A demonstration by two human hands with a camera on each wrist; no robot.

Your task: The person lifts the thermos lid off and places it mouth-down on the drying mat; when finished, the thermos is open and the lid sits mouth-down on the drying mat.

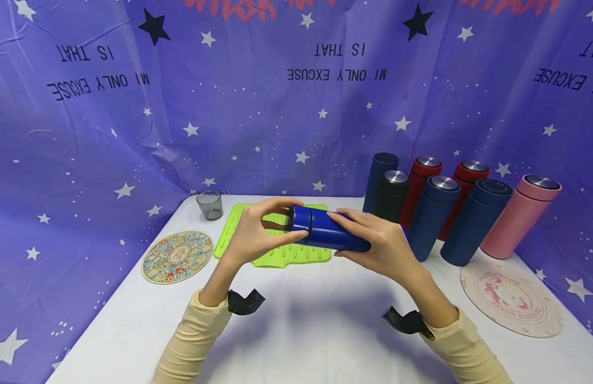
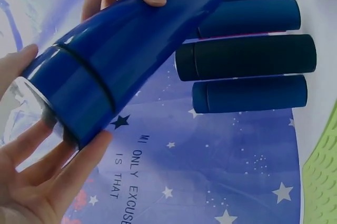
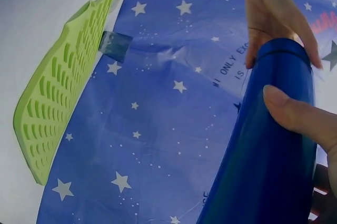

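Observation:
A glossy blue thermos flask (image 1: 332, 228) is held tilted almost level above the table, its lid end toward the left. My left hand (image 1: 258, 226) grips the lid (image 2: 68, 87) at its rim, thumb on one side and fingers on the other. Around the body my right hand (image 1: 380, 242) is wrapped, with its thumb (image 3: 295, 116) lying along the flask in the right wrist view. A dark seam line shows between lid and body, and the lid appears seated on the flask. Beneath the flask lies a lime green drying mat (image 1: 272, 258).
Several upright flasks stand at the right, among them a black one (image 1: 393, 197), a dark blue one (image 1: 476, 221) and a pink one (image 1: 522, 216). A pale round mat (image 1: 512, 298) lies before them. At the left are a patterned round mat (image 1: 177, 256) and a grey glass (image 1: 210, 205).

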